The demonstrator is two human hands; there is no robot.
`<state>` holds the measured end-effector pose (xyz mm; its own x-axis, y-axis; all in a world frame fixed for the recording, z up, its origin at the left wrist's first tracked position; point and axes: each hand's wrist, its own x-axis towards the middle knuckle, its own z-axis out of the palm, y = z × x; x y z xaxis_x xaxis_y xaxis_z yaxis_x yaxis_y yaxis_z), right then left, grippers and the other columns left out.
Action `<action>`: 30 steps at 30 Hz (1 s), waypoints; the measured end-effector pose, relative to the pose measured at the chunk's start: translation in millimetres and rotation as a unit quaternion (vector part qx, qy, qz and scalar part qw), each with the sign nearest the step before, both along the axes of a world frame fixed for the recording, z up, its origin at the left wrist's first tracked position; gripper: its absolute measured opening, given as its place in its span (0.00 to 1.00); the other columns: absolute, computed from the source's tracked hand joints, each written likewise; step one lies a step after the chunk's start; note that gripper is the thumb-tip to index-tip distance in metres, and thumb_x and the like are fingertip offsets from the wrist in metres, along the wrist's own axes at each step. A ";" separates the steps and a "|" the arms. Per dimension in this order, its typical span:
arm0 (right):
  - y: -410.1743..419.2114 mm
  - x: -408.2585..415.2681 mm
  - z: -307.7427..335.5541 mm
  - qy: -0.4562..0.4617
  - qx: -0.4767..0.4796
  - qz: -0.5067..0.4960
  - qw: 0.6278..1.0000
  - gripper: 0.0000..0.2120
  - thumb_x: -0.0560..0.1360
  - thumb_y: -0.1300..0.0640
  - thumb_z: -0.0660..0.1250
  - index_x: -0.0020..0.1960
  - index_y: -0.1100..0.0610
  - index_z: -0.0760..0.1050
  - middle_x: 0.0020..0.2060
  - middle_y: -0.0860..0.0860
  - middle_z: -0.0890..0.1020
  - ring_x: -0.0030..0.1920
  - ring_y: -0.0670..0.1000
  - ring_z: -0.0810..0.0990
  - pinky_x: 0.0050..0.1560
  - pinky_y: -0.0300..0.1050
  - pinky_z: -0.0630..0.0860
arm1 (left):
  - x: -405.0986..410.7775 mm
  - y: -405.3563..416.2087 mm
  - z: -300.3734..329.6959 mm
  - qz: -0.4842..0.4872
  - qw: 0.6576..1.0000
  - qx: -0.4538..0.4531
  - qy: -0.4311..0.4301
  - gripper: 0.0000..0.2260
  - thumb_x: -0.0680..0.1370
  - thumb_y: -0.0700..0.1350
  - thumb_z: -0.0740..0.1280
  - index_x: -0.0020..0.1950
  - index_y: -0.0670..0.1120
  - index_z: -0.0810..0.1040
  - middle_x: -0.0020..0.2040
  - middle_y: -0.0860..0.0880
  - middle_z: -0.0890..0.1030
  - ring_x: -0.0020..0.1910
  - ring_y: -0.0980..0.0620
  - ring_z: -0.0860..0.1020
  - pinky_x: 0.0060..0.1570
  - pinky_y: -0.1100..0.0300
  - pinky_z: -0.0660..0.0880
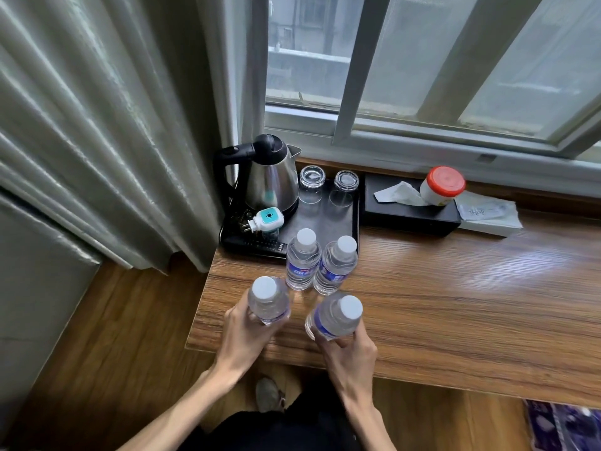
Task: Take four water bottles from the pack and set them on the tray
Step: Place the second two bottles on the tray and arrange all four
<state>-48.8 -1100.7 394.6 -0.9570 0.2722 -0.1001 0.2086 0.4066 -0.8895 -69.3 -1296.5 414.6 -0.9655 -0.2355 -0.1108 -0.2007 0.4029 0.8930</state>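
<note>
Two clear water bottles with white caps stand upright on the wooden table just in front of the black tray (353,219): one on the left (301,260) and one on the right (335,266). My left hand (242,333) grips a third bottle (268,301) above the table's left front. My right hand (349,353) holds a fourth bottle (335,315), tilted a little, beside it. The pack (566,424) shows as purple wrap on the floor at the bottom right.
On the tray stand a steel kettle (271,179), a white and teal plug-in device (265,219) and two upturned glasses (312,183). Right of the tray lie a black tissue box (409,213) with a red-lidded jar (442,187) on it. Curtains hang at the left.
</note>
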 end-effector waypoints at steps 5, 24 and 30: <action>19.1 3.2 29.7 0.010 -0.036 -0.041 0.998 0.32 0.60 0.37 0.79 0.57 0.53 0.80 0.46 0.43 0.85 0.47 0.48 0.86 0.46 0.36 0.82 | -11.0 -30.6 26.2 0.005 0.999 -0.011 0.033 0.31 0.62 0.52 0.81 0.61 0.42 0.80 0.51 0.53 0.85 0.51 0.56 0.84 0.50 0.54 0.82; 61.7 -178.9 87.2 0.048 0.048 -0.034 0.997 0.21 0.63 0.45 0.81 0.52 0.52 0.82 0.40 0.43 0.86 0.42 0.38 0.83 0.48 0.40 0.80 | -198.6 -4.5 87.9 -0.052 0.986 -0.129 0.094 0.28 0.60 0.51 0.84 0.57 0.45 0.81 0.49 0.52 0.86 0.46 0.59 0.83 0.48 0.61 0.81; 44.1 -234.3 58.5 0.032 0.095 0.009 0.995 0.27 0.62 0.42 0.80 0.55 0.53 0.80 0.46 0.46 0.87 0.44 0.44 0.85 0.47 0.39 0.81 | -242.4 31.2 63.2 -0.095 0.982 -0.159 0.045 0.28 0.59 0.56 0.81 0.55 0.48 0.78 0.48 0.50 0.87 0.49 0.52 0.85 0.48 0.55 0.81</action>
